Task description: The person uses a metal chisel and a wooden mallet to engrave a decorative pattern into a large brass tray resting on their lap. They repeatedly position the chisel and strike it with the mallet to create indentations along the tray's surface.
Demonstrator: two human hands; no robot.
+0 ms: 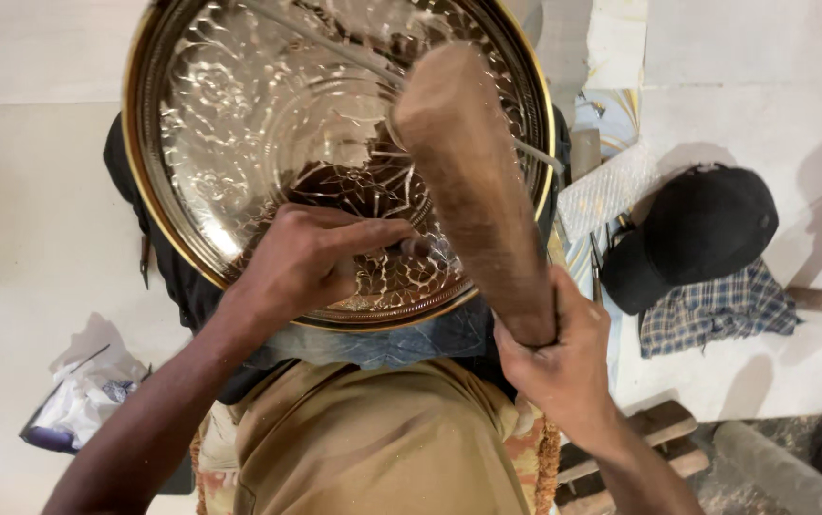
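Low at the left, on the pale floor [10,238]: a crumpled white plastic bag [86,405], loosely bunched, dark violet-blue along its lower left edge, a thin dark stick poking up out of the folds. Print too small to tell.

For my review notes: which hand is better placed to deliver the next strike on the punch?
Probably the right hand: it grips the wooden mallet raised over the tray. The left hand is pinching the punch against it.

bare forearms, no sleeves; tan trousers [382,439] over the lap
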